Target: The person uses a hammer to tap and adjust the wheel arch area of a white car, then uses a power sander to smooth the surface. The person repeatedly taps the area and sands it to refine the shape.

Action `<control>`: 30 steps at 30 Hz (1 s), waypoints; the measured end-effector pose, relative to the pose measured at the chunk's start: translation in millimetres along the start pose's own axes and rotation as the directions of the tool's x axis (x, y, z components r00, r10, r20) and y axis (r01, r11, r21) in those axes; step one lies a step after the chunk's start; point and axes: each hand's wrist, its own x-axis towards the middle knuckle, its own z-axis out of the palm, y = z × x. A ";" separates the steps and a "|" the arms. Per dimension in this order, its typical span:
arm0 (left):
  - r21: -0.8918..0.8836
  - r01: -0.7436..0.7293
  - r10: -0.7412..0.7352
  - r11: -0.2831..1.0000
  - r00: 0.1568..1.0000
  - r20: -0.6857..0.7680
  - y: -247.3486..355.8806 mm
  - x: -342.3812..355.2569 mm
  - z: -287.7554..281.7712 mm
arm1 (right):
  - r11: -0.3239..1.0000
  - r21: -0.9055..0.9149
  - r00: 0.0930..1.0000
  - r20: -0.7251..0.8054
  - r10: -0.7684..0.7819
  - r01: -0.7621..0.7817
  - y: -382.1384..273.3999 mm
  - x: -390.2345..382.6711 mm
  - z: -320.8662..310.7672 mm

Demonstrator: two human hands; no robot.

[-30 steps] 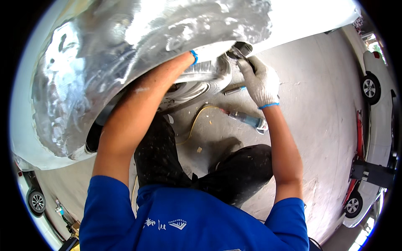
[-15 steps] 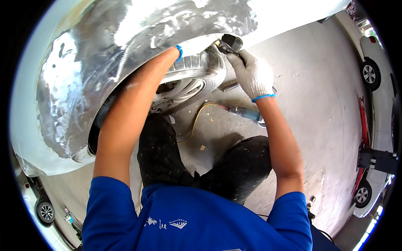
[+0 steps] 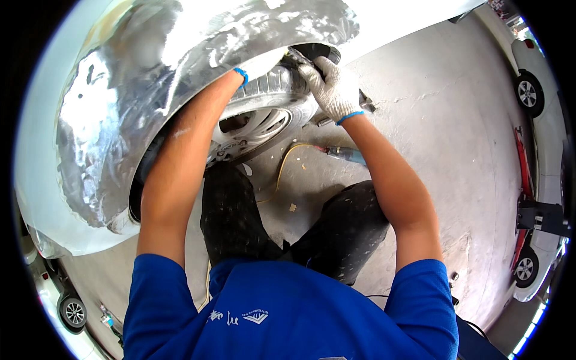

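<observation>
Beneath the bare-metal fender [image 3: 138, 66], my left hand [image 3: 263, 64], in a white glove with a blue cuff, reaches into the wheel arch above the tyre [image 3: 270, 87]. Its fingers are hidden or washed out by glare. My right hand [image 3: 336, 90], gloved alike, is closed at the far end of the arch. Thumb and fingers pinch a narrow dark piece [image 3: 300, 58] that runs along the arch edge; whether it is a tool or part of the liner, I cannot tell. The light wheel [image 3: 258, 130] sits under both hands.
A blue-grey power tool [image 3: 347, 154] with a yellow cord [image 3: 281, 172] lies on the concrete floor between my knees and the wheel. A dark metal tool [image 3: 366, 102] lies past my right wrist. White cars [image 3: 540, 174] stand at the right and lower left [image 3: 57, 294].
My right hand has moved left, deeper along the arch edge, with the dark piece still pinched. My left hand has shifted slightly left. The view has moved a little.
</observation>
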 end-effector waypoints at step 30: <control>0.034 0.102 -0.103 0.994 0.994 0.023 -6.9 31.7 16.1 | 0.964 0.267 0.986 0.162 -0.049 0.004 49.8 11.7 16.2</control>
